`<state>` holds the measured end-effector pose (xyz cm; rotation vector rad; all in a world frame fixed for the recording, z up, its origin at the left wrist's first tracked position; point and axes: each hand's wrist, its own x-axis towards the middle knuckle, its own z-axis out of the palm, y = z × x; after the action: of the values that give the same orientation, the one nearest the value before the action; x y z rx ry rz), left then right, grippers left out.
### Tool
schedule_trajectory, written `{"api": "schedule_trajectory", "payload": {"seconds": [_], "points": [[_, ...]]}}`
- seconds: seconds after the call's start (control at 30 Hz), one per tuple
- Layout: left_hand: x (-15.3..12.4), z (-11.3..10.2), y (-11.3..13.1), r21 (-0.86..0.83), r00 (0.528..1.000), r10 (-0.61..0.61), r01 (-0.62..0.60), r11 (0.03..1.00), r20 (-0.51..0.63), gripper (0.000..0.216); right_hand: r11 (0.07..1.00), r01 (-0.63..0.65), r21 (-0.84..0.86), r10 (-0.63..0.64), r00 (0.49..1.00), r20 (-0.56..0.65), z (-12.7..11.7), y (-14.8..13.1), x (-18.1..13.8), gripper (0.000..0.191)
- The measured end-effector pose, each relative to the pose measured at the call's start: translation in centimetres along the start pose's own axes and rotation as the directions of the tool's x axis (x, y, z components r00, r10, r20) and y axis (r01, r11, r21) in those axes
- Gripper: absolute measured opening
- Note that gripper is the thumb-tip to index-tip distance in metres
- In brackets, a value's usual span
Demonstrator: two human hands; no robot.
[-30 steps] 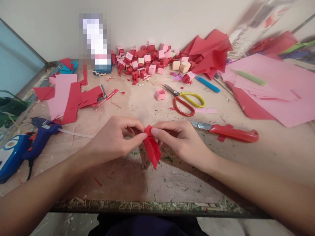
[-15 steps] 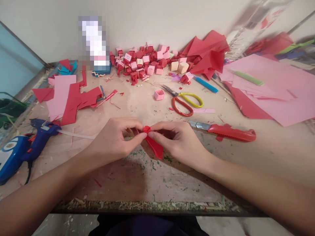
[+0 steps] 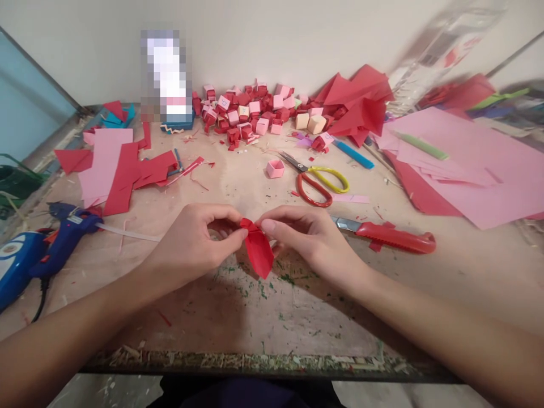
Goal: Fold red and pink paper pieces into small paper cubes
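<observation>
A small piece of folded red paper point(image 3: 259, 255) is held between my two hands above the middle of the table. My left hand point(image 3: 206, 235) pinches its upper left edge with thumb and index finger. At the upper right edge, my right hand point(image 3: 301, 232) grips it the same way, other fingers curled behind. The paper's wider, flat part hangs down toward me. Just beyond the hands lie a small pink paper box point(image 3: 275, 168) and scissors point(image 3: 314, 178) with one red and one yellow handle. A red-handled utility knife point(image 3: 393, 237) rests beside my right hand.
A blue glue gun point(image 3: 70, 232) lies at left. Red and pink paper pieces point(image 3: 113, 147) sit behind it. Several small paper boxes point(image 3: 255, 110) are heaped by the wall, near a blurred-out phone-like object point(image 3: 168, 73). Pink sheets point(image 3: 480, 164) cover the right side.
The red paper has turned so its wide face shows and its lower end has swung slightly left. Both hands keep their pinch; my right thumb has shifted a little.
</observation>
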<state>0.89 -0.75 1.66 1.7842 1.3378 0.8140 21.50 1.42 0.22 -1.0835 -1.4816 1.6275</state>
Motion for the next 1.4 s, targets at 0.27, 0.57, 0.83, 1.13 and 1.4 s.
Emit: {"api": "schedule_trajectory", "payload": {"seconds": [0.27,0.57,0.83,1.13,1.4], "points": [[0.2,0.1,0.0,-0.037,0.981,0.039,-0.046,0.998,-0.189,0.012,0.996,0.039,-0.086,-0.043,0.998,-0.050,0.4,-1.0,-0.6,0.025],[-0.1,1.1,-0.2,0.111,0.954,0.153,-0.128,0.986,-0.259,0.008,0.956,0.078,-0.281,-0.103,0.992,-0.076,0.6,-0.9,-0.6,0.015],[-0.2,2.1,-0.7,0.034,0.951,0.116,-0.111,0.993,-0.286,0.005,0.994,-0.021,-0.103,0.001,0.981,-0.196,1.2,0.0,-0.4,0.019],[-0.3,2.2,-0.5,0.038,0.953,0.124,-0.118,0.992,-0.277,0.006,0.999,-0.042,-0.004,0.040,0.980,-0.197,1.2,0.2,-0.4,0.010],[-0.5,2.2,-0.5,0.090,0.954,0.133,-0.113,0.990,-0.270,0.007,0.996,0.019,-0.082,-0.032,0.987,-0.159,1.1,0.3,-0.4,0.012]]}}
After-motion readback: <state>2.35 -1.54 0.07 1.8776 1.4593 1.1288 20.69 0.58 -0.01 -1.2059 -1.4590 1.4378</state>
